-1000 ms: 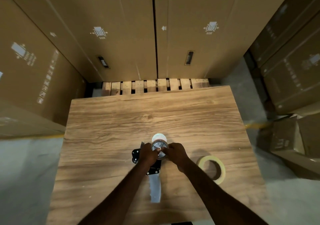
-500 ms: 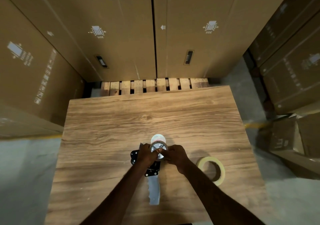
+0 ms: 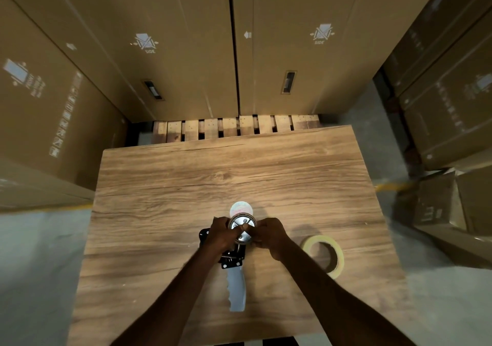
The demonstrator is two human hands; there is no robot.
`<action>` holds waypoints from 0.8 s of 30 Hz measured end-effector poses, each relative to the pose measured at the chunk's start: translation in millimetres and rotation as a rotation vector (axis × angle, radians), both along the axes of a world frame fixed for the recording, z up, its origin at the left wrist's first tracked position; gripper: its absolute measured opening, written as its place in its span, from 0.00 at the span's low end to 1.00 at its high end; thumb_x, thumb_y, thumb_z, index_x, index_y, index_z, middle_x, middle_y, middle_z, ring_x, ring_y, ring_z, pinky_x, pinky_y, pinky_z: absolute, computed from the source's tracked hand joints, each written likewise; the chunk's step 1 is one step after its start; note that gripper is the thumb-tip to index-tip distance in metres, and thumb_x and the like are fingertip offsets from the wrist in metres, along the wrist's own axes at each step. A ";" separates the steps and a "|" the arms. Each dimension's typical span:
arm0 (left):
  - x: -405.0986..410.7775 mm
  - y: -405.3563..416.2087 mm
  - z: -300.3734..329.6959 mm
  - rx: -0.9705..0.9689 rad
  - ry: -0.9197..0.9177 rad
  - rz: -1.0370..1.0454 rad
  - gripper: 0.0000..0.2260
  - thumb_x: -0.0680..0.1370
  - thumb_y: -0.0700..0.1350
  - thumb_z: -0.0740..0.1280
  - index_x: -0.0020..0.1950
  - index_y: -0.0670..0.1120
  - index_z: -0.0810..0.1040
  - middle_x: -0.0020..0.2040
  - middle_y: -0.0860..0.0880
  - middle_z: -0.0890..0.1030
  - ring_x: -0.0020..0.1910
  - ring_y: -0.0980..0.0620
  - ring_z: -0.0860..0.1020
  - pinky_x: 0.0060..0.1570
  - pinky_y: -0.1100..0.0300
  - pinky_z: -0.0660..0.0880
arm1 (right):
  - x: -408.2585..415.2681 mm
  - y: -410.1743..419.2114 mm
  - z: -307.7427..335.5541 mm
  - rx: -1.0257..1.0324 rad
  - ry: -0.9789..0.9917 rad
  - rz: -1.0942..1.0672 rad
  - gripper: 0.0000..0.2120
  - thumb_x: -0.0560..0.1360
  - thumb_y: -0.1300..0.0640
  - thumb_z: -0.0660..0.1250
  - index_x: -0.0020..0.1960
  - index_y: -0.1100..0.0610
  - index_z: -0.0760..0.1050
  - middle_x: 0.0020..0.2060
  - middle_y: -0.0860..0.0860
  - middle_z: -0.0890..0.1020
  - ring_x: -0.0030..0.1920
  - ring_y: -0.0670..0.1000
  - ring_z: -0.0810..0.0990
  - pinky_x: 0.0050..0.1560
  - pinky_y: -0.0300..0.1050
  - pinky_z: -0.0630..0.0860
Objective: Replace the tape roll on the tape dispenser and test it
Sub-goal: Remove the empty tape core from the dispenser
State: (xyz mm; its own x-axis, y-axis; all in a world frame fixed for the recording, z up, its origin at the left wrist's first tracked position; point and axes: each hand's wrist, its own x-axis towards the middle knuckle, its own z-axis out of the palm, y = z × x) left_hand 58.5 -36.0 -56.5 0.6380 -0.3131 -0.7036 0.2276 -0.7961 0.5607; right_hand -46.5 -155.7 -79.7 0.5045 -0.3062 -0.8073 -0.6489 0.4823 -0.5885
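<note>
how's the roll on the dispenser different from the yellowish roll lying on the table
The roll on the dispenser is small, brown and thin, gripped by the left hand and right hand. The yellowish roll is wider, pale, untouched, flat on the table. Both are rings.

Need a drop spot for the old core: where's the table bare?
Free: far half of the table up to the pallet; the left strip beside the left hand. Crowded: the tape dispenser, both hands, and the tape roll by the right hand.

A tape dispenser (image 3: 234, 255) lies on a table (image 3: 165, 212), a tape roll (image 3: 323, 255) to its right, stacked cartons (image 3: 173, 52) behind it.
</note>
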 end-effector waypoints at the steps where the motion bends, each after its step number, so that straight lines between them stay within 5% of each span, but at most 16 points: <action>1: -0.8 -0.1 -1.5 0.004 -0.004 -0.003 0.20 0.70 0.55 0.76 0.49 0.40 0.82 0.44 0.40 0.86 0.33 0.49 0.81 0.33 0.55 0.80 | -0.6 0.8 0.8 -0.018 0.007 -0.004 0.21 0.59 0.45 0.85 0.26 0.55 0.76 0.29 0.56 0.76 0.31 0.52 0.76 0.42 0.51 0.77; 5: -1.8 -0.1 -3.3 0.018 -0.036 -0.020 0.20 0.70 0.56 0.76 0.47 0.38 0.82 0.43 0.41 0.85 0.36 0.49 0.81 0.32 0.60 0.73 | -0.3 2.5 3.5 -0.067 0.020 -0.012 0.25 0.52 0.41 0.83 0.32 0.58 0.78 0.33 0.59 0.77 0.37 0.55 0.78 0.43 0.53 0.78; 7: -2.6 0.9 -4.3 -0.005 -0.030 -0.018 0.17 0.72 0.52 0.75 0.49 0.39 0.82 0.41 0.44 0.85 0.35 0.50 0.82 0.31 0.60 0.76 | -4.2 0.6 6.4 -0.053 0.000 -0.048 0.22 0.59 0.44 0.85 0.35 0.58 0.78 0.33 0.59 0.78 0.37 0.55 0.78 0.43 0.52 0.78; 10: -4.1 2.1 -2.0 -0.058 -0.030 0.017 0.08 0.75 0.43 0.73 0.52 0.42 0.81 0.39 0.51 0.81 0.34 0.58 0.78 0.23 0.74 0.71 | -12.2 -5.2 8.6 0.054 -0.106 -0.046 0.11 0.72 0.55 0.81 0.40 0.59 0.82 0.35 0.56 0.80 0.37 0.53 0.79 0.40 0.46 0.76; 15: -7.8 0.6 -3.3 -0.054 -0.029 0.113 0.11 0.78 0.46 0.69 0.41 0.39 0.81 0.29 0.49 0.78 0.23 0.54 0.74 0.24 0.63 0.69 | -14.1 -3.9 11.4 -0.011 -0.084 0.092 0.10 0.65 0.62 0.86 0.36 0.55 0.84 0.28 0.47 0.77 0.29 0.44 0.71 0.31 0.38 0.68; 18: -10.7 -3.3 -4.3 -0.022 -0.111 0.153 0.18 0.78 0.47 0.69 0.29 0.45 0.72 0.25 0.51 0.71 0.25 0.55 0.69 0.28 0.61 0.64 | -14.2 -1.5 7.8 -0.054 -0.029 0.075 0.12 0.63 0.60 0.87 0.32 0.55 0.83 0.25 0.45 0.75 0.26 0.43 0.69 0.28 0.36 0.67; 24: -15.3 -5.9 -4.1 -0.056 -0.122 0.204 0.17 0.75 0.50 0.70 0.30 0.42 0.76 0.26 0.51 0.74 0.27 0.55 0.71 0.31 0.62 0.67 | -17.1 2.7 4.4 -0.058 -0.003 0.008 0.16 0.64 0.60 0.86 0.43 0.67 0.84 0.32 0.53 0.82 0.34 0.49 0.78 0.33 0.41 0.75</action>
State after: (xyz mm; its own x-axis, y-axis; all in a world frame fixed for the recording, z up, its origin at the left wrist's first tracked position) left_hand 43.2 -41.9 -60.6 0.7715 -0.2049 -0.6023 0.3084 -0.7076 0.6357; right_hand -63.6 -152.9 -75.3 0.5096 -0.3489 -0.7865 -0.6505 0.4421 -0.6176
